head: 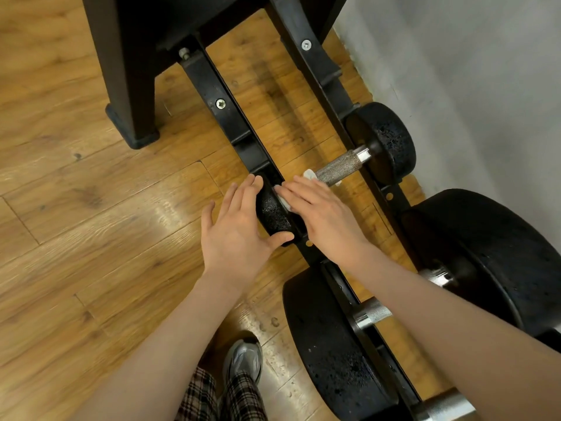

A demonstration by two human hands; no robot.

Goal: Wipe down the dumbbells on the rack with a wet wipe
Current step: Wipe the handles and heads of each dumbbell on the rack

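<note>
Nearest, a grey shoe (244,358) stands on the wood floor (91,238) beside a large dumbbell (328,344) on the rack (224,117). Beyond, the left hand (239,229) lays straight, released fingers against the near head of the small dumbbell (337,170), which lies across the rails. The right hand (321,211) presses the wet wipe (284,202) flat-fingered where handle meets head.

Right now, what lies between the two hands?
The small dumbbell's black head, in the head view; the wet wipe shows under the right hand.
</note>
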